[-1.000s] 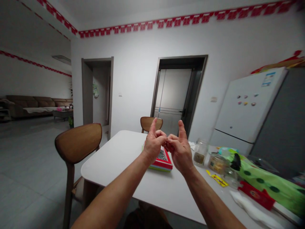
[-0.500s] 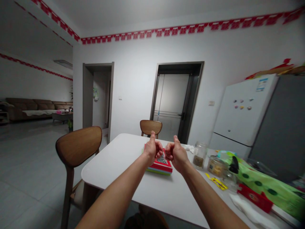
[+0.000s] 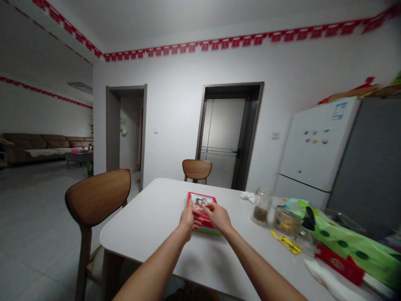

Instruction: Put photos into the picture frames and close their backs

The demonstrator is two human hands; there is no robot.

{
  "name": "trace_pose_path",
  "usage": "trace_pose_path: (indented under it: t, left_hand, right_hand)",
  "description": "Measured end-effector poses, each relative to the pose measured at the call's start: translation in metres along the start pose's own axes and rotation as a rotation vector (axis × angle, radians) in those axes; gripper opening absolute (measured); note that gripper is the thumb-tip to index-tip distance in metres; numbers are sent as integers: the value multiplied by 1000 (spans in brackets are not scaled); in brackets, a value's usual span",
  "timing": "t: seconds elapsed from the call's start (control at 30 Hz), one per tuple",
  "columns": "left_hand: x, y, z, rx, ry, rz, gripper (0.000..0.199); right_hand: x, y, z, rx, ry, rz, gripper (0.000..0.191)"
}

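A red-covered book with a picture of two figures on its front lies on top of a small stack on the white table. Green and bluish edges show beneath it. Over its near left part is my left hand, palm turned inward, thumb up and fingers loosely apart. My right hand hovers at the book's right side, its thumb and fingertips brought together in a pinch close to the left fingers. Whether anything small is between those fingertips cannot be made out. Both hands cover part of the cover.
To the right stand a glass jar with dark contents and a clear container of yellowish food. Near them lie a yellow packet, a red box and a green bag. Wooden chairs stand by the table.
Both hands have come lower and closer together. My right hand has gone from a thumb-up curl to a pinch, and my left fingers have loosened. More of the red cover shows.
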State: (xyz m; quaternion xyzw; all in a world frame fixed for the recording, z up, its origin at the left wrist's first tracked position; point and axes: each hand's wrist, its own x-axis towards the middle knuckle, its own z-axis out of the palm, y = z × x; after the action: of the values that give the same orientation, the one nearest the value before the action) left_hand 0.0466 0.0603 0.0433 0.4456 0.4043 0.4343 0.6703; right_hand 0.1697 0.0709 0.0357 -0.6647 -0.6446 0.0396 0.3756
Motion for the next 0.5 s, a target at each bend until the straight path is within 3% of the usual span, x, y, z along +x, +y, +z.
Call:
trace_pose_path:
  t: [0.03,0.13,0.23,0.37,0.43,0.5]
  left_hand:
    - [4,-12,-5,-21,38,-14,57]
    - [14,-44,-16,-73,128,-58,45]
    - [20,-66,-17,-135,179,-56,35]
    - [17,-73,-8,-244,211,106,22]
    - [6,-70,-3,-274,234,213,17]
    - [-12,-64,1,-270,241,277,18]
  right_hand:
    - [1,8,7,-45,-16,-20,22]
    - [-2,22,21,-175,-65,-88,35]
    - [-14,22,28,-257,-107,-173,26]
    - [-44,9,27,-264,-164,-285,23]
    - [-60,1,19,-139,-142,-291,22]
    - [-75,-6,6,111,-58,-194,26]
